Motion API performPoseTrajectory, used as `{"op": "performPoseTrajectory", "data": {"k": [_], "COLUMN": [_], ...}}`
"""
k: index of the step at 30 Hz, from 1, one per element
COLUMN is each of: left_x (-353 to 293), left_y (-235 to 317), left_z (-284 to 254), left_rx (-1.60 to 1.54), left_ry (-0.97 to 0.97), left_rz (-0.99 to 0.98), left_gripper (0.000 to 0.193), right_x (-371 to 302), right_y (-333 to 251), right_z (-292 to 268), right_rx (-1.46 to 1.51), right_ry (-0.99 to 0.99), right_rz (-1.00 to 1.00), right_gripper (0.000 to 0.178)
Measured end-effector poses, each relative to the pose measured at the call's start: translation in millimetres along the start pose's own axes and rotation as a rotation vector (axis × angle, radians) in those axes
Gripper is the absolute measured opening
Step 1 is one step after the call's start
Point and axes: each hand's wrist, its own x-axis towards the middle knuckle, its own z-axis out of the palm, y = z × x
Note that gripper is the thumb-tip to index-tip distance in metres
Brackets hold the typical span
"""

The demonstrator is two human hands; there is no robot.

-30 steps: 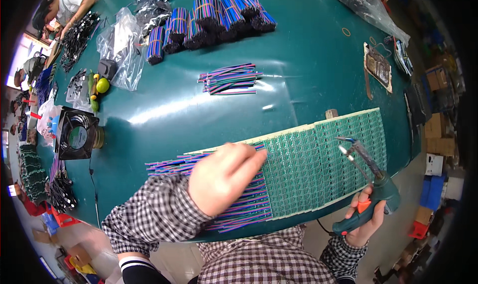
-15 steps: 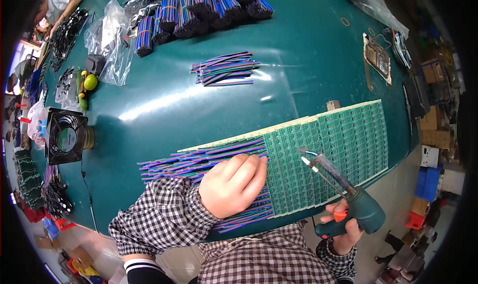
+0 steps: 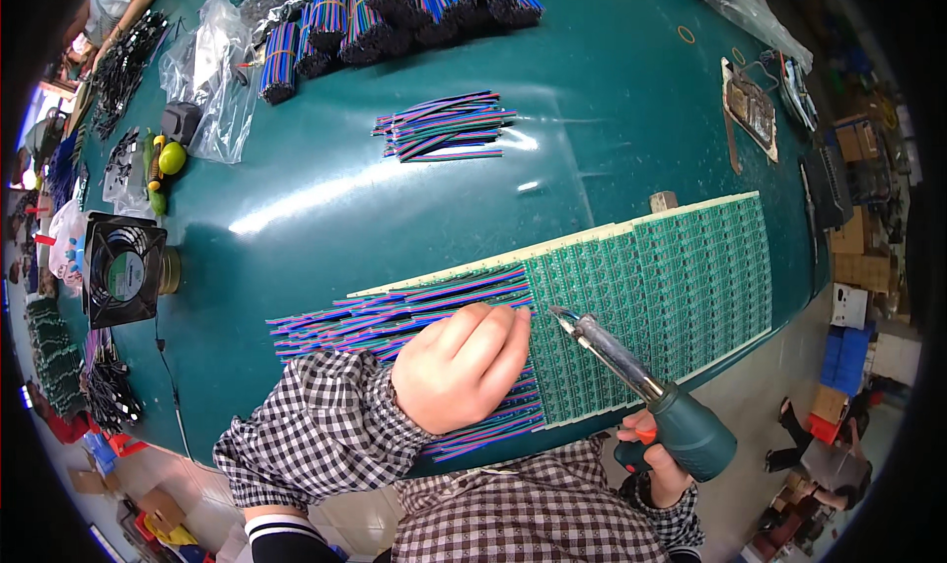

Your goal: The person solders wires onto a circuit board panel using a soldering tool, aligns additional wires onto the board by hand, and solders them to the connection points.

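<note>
Striped multicoloured ribbon wires lie in a row along the left part of the green circuit boards. My left hand rests over these wires, its fingers closed in a pinch around a wire at the edge of the bare board area. The palm hides most of that wire. In my right hand is a dark green soldering gun with a red trigger. Its metal tip points up and left, over the boards and a short way right of my left fingertips.
Loose ribbon wires lie farther back on the green table, with banded wire bundles behind them. A black fan stands at the left. A small block touches the boards' far edge. A stained plate is at the right.
The soldering gun has moved left, bringing its tip closer to my left fingertips. My left hand stays in place. At the right, a person in the background has come further into view.
</note>
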Motion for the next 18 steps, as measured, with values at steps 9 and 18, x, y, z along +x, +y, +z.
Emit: {"op": "performPoseTrajectory", "data": {"k": [9,18], "left_x": [-0.9,-1.5], "left_y": [1.4,2.7], "left_z": [0.6,1.2], "left_rx": [0.009,0.038], "left_ry": [0.006,0.016], "left_rz": [-0.006,-0.010], "left_gripper": [0.039,0.038], "right_x": [5.3,6.1], "right_y": [-9.4,-2.8], "right_z": [10.0,5.2], "right_rx": [-0.092,-0.184], "right_ry": [-0.001,-0.063], "right_rz": [-0.039,-0.137], "right_gripper": [0.064,0.059]}}
